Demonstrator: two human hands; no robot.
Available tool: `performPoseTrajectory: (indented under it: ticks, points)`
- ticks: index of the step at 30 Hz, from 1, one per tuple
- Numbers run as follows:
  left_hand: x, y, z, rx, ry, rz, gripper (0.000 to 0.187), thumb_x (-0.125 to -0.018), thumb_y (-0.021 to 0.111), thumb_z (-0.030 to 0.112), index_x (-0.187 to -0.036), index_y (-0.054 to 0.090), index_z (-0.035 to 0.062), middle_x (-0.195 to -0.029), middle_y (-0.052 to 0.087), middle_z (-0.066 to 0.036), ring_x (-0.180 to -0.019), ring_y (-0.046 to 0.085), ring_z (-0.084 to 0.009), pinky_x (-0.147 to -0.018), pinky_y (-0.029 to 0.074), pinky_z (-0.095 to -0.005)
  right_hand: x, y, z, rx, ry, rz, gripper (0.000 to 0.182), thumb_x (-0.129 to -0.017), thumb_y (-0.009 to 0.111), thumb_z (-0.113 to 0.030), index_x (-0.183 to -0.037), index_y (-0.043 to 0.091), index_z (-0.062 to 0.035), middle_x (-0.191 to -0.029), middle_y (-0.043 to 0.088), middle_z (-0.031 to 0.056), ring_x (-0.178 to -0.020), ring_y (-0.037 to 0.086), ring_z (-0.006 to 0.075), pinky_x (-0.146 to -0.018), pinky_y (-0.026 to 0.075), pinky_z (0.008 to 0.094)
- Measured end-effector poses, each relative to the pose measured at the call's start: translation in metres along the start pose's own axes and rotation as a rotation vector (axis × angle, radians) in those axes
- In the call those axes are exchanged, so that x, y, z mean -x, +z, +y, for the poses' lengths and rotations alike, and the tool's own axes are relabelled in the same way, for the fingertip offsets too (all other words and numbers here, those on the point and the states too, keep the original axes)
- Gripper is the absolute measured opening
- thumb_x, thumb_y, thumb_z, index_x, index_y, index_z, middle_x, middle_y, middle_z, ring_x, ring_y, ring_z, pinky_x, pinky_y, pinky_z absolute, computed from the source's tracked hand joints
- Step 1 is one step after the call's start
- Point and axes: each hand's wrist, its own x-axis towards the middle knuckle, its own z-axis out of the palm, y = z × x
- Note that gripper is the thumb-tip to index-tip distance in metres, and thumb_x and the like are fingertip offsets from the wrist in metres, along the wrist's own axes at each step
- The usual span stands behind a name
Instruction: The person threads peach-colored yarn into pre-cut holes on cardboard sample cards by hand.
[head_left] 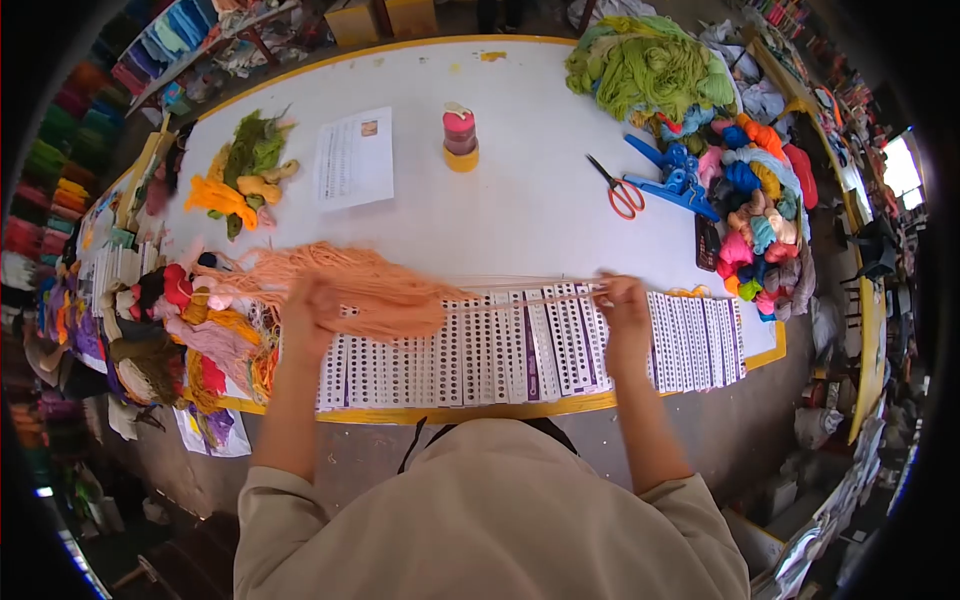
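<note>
A big loose bundle of peach yarn (pixel 385 290) lies over the left part of a long row of white cards with punched holes (pixel 480 350). My left hand (pixel 312 305) is closed on the bundle, somewhat blurred. From the bundle, several thin peach strands run right across the cards to my right hand (pixel 622 300), whose fingers are pinched on them. The strands look stretched nearly straight between the two hands.
Red-handled scissors (pixel 627 198), blue clamps (pixel 675 178) and a dark phone-like device (pixel 707 243) lie at right, beside piled coloured yarn (pixel 760 190). A printed sheet (pixel 355 160), stacked spools (pixel 460 140) and green-orange yarn (pixel 240 175) lie farther back. More skeins (pixel 200 340) crowd the left.
</note>
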Motion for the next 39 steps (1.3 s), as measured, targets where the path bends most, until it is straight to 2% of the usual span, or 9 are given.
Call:
performPoseTrajectory:
  ticks: [5,11,12,15,16,19,21,32,39]
  points:
    - [-0.06,-0.121,0.088,0.345,-0.031,0.131,0.025,-0.099,0.05,0.026,-0.08,0.051,0.0085,-0.059,0.034,0.005,-0.049,0.034,-0.0059,-0.042,0.029,-0.0192,-0.073,-0.161,0.063,-0.747,0.201,-0.014,0.016,-0.095,0.055,-0.018,-0.08,0.051,-0.0118,-0.077,0.059,0.0027,-0.078,0.061,0.0157,-0.078,0.051,0.0303]
    - [-0.06,-0.198,0.17,0.139,0.488,0.285,0.031,-0.1,0.044,0.025,-0.083,0.056,0.0023,-0.055,0.032,0.004,-0.044,0.027,-0.0066,-0.042,0.026,-0.021,-0.136,-0.417,0.053,0.3,0.024,0.749,0.01,-0.087,0.041,-0.008,-0.083,0.049,-0.0049,-0.073,0.049,0.0032,-0.055,0.05,0.0126,-0.047,0.043,0.0259]
    - [-0.045,-0.175,0.162,0.266,0.507,0.224,0.025,-0.098,0.048,0.025,-0.095,0.057,0.0021,-0.056,0.036,0.006,-0.045,0.031,-0.0048,-0.042,0.029,-0.0197,-0.129,-0.375,0.013,-0.155,-0.007,1.012,0.014,-0.088,0.04,-0.009,-0.088,0.053,-0.0036,-0.074,0.05,0.0035,-0.059,0.053,0.0159,-0.051,0.045,0.028]
    - [-0.028,-0.088,0.077,0.09,0.375,0.221,0.024,-0.094,0.052,0.028,-0.101,0.057,0.0052,-0.062,0.042,0.008,-0.047,0.038,-0.0034,-0.044,0.035,-0.0211,-0.128,-0.358,0.055,0.393,-0.127,0.76,0.018,-0.087,0.045,-0.007,-0.097,0.058,0.0005,-0.084,0.056,0.0089,-0.073,0.057,0.0191,-0.064,0.048,0.0326]
    - [-0.035,-0.073,0.036,0.138,0.278,0.268,0.025,-0.094,0.052,0.029,-0.102,0.057,0.0065,-0.065,0.043,0.008,-0.048,0.04,-0.0037,-0.044,0.037,-0.0222,-0.131,-0.377,0.099,1.062,-0.205,0.299,0.023,-0.095,0.041,-0.014,-0.11,0.053,-0.0021,-0.097,0.053,0.0099,-0.097,0.057,0.0228,-0.078,0.049,0.0409]
    - [-0.058,-0.053,-0.097,0.202,-0.423,-0.293,0.023,-0.094,0.053,0.029,-0.106,0.059,0.0098,-0.065,0.047,0.005,-0.046,0.038,-0.0071,-0.04,0.031,-0.0239,-0.112,-0.215,0.139,1.366,0.14,-0.254,0.026,-0.098,0.042,-0.022,-0.114,0.055,-0.0074,-0.097,0.057,0.006,-0.084,0.054,0.0148,-0.071,0.046,0.0331]
    - [-0.051,0.023,-0.147,-0.211,-0.559,0.068,0.019,-0.091,0.061,0.022,-0.1,0.065,0.0067,-0.069,0.058,0.0,-0.041,0.031,-0.0075,-0.037,0.027,-0.0211,-0.086,-0.116,0.162,0.742,0.207,-0.334,0.017,-0.095,0.048,-0.02,-0.105,0.059,-0.0112,-0.081,0.061,0.0026,-0.066,0.055,0.0123,-0.057,0.047,0.0302]
    - [-0.09,0.077,-0.268,-1.438,-0.437,-0.068,0.021,-0.081,0.067,0.017,-0.075,0.064,-0.003,-0.059,0.059,-0.006,-0.052,0.058,-0.013,-0.046,0.042,-0.0291,-0.089,0.024,0.211,0.753,0.279,-0.69,0.019,-0.095,0.051,-0.028,-0.102,0.054,-0.0105,-0.074,0.064,0.0145,-0.071,0.063,0.0347,-0.063,0.048,0.0435]
    - [-0.079,0.075,-0.283,-1.121,-0.372,0.101,0.024,-0.079,0.071,0.018,-0.068,0.061,0.0,-0.055,0.053,-0.003,-0.047,0.05,-0.011,-0.043,0.038,-0.0285,-0.091,0.031,0.209,0.691,0.252,-0.742,0.015,-0.096,0.052,-0.024,-0.101,0.053,-0.0092,-0.072,0.062,0.0138,-0.064,0.061,0.0304,-0.061,0.047,0.0392]
